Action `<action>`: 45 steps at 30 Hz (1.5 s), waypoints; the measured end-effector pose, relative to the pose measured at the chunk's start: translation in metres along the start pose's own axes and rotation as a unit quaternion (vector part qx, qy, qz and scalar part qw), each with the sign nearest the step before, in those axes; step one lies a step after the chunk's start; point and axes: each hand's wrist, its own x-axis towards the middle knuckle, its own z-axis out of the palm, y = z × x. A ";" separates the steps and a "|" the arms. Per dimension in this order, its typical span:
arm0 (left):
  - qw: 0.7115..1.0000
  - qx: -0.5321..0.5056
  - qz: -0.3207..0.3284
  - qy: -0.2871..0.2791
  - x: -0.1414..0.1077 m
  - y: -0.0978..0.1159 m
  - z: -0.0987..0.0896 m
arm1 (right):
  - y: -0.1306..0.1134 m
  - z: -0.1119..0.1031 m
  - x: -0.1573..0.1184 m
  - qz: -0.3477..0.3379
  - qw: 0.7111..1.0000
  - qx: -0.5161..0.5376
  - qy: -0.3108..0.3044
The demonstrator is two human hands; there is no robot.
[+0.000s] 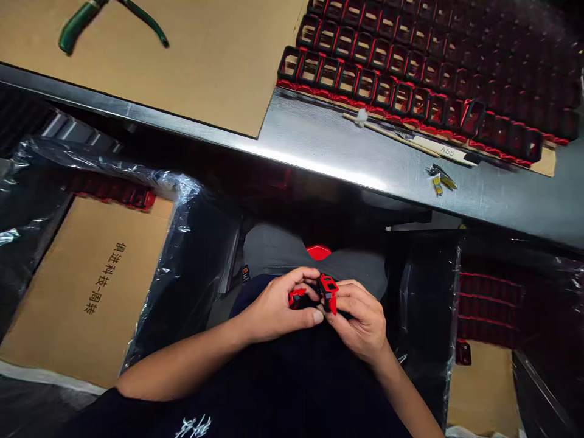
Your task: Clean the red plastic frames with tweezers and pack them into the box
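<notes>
In front of my lap, my left hand [285, 307] and my right hand [360, 316] are close together with fingers bent. Between them is a small red-and-black plastic frame part [328, 289], gripped by the right fingers and touched by the left fingertips. A second red-and-black plastic piece [297, 298] lies within the curl of my left hand, under the fingers. Whether the two pieces are joined is hidden by the fingers.
Rows of black-and-red frames [383, 91] stand on the metal bench [310, 134]. Green-handled pliers [75, 30] lie on cardboard [205, 61]. Nearby are a white-labelled marker [444, 148] and small yellow-and-black pieces [440, 179]. Plastic-lined boxes flank me, with cardboard [91, 274] and red-black parts [490, 304].
</notes>
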 end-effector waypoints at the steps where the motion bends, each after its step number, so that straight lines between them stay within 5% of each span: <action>1: 1.000 -0.014 -0.003 0.003 0.001 0.000 0.003 | 0.001 0.002 0.000 -0.015 1.000 -0.021 -0.004; 7: 0.997 -0.070 0.015 0.039 0.007 -0.009 0.005 | -0.001 -0.010 0.013 -0.072 0.991 -0.105 -0.051; 10: 0.994 -0.093 0.042 0.035 0.006 -0.010 -0.006 | 0.005 -0.056 0.042 -0.067 0.974 -0.211 0.048; 13: 0.992 -0.098 0.083 0.018 0.003 -0.007 -0.013 | 0.022 -0.113 0.083 0.008 0.893 -0.374 0.249; 15: 0.989 -0.100 0.107 0.017 0.002 -0.005 -0.012 | 0.038 -0.140 0.111 0.075 0.862 -0.440 0.241; 18: 0.988 -0.095 0.124 0.008 0.001 -0.007 -0.009 | 0.057 -0.156 0.138 0.108 0.857 -0.462 0.201; 23: 0.974 -0.047 0.218 0.042 -0.001 -0.008 -0.012 | 0.041 -0.132 0.111 0.104 0.888 -0.380 0.238; 26: 0.953 0.005 0.299 0.054 0.002 -0.004 -0.013 | 0.007 -0.101 0.065 0.012 0.953 -0.282 0.108; 29: 0.931 0.054 0.357 0.048 0.009 0.001 -0.010 | -0.025 -0.068 0.025 -0.051 0.981 -0.186 -0.014; 34: 0.908 0.113 0.402 0.023 0.016 0.003 0.001 | -0.035 -0.033 -0.003 -0.037 0.996 -0.083 -0.003; 39: 0.906 0.139 0.400 -0.026 0.015 0.006 0.003 | -0.024 -0.028 -0.008 -0.032 0.999 -0.035 0.001; 45: 0.905 0.139 0.402 -0.014 0.010 0.008 0.002 | -0.018 -0.029 -0.010 -0.054 0.998 -0.031 -0.003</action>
